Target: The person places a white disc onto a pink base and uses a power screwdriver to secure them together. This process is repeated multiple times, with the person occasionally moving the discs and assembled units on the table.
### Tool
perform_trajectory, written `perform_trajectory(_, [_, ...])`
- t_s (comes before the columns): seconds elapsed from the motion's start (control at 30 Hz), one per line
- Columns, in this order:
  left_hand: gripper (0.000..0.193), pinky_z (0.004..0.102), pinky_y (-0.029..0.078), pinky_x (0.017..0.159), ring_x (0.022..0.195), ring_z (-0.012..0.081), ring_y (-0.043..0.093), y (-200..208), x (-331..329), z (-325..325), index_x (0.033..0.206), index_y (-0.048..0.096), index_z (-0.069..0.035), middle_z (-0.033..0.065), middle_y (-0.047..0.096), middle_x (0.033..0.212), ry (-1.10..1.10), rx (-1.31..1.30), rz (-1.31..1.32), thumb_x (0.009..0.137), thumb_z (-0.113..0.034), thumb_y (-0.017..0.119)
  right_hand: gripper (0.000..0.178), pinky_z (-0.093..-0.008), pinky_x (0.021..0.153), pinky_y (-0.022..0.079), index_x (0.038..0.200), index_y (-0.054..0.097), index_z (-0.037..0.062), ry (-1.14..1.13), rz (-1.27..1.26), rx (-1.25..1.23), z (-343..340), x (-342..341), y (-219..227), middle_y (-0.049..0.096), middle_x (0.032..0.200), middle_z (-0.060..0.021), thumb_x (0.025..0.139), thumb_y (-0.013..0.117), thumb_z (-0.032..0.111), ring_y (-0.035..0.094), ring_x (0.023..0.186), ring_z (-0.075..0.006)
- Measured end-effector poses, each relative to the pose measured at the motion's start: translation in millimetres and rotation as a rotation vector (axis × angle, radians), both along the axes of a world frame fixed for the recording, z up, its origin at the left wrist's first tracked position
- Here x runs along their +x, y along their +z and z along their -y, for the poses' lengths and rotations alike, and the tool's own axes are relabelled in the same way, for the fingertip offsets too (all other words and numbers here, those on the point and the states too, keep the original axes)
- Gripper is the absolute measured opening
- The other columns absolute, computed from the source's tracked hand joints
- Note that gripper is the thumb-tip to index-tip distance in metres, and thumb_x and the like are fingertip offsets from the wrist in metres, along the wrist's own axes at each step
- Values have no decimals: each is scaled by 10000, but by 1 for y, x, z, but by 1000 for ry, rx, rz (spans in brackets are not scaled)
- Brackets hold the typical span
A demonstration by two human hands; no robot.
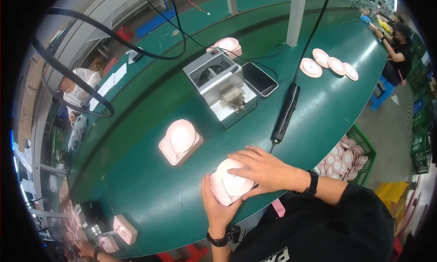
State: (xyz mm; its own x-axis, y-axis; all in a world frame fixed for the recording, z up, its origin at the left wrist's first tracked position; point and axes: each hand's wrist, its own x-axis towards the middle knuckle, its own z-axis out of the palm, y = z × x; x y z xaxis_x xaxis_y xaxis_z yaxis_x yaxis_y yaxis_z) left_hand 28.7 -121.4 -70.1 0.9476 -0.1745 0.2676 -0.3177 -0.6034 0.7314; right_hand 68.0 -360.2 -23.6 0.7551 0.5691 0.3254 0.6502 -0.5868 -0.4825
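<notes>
So both hands are on the pink lamp unit (231, 183) right at the near edge of the green bench (150, 189), basically hanging over the lip. My left hand (219, 207) cups it from below and the side, fingers wrapped on its base, and my right hand (264, 168) lies over the white dome, fingers spread and pressing down on top. Just past it sits a second pink lamp (180, 141), near but not touching. Beyond that is the grey metal box machine (221, 86) with a dark phone (259, 79) just beside it, and the black electric screwdriver (286, 114) hangs on its cable, tip close to my right knuckles. Plenty of bare green surface to my left. Four pink round discs (328, 63) lie well apart, far right. A green crate of discs (348, 159) sits below the bench edge on my right
</notes>
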Motion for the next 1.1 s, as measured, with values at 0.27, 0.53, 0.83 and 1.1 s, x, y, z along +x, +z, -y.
perform_trajectory(0.27, [1177,486,349,1201,1460,409,399,-5,-1,-4,1557,352,32,249,404,1574,12,8,-55,596,-227,981,284,-521,1098,438,985,752,93,-276,92,166,86,2,6,666,783,4,781,851,264,679,932,-209])
perform_trajectory(0.53, [1148,584,322,1183,1462,501,342,28,11,29,1531,377,52,302,404,1559,-91,245,-2,658,-417,956,1030,-611,1180,295,1625,232,93,-1326,-7,-222,281,30,-41,296,1592,-295,845,793,464,324,1463,-471])
perform_trajectory(0.83, [1223,579,279,1203,1486,478,299,14,32,-3,1563,329,51,284,352,1602,77,254,30,647,-453,965,1351,-724,1218,97,1677,69,84,-1509,-317,-264,367,79,-64,164,1698,-280,743,687,840,137,1584,-452])
perform_trajectory(1.1, [893,553,226,1237,1502,473,272,27,84,-125,1587,302,26,297,306,1620,337,423,122,909,-357,740,625,-466,1015,501,1341,653,38,-1333,173,-120,432,86,-101,695,1277,-216,937,718,510,642,1223,-382])
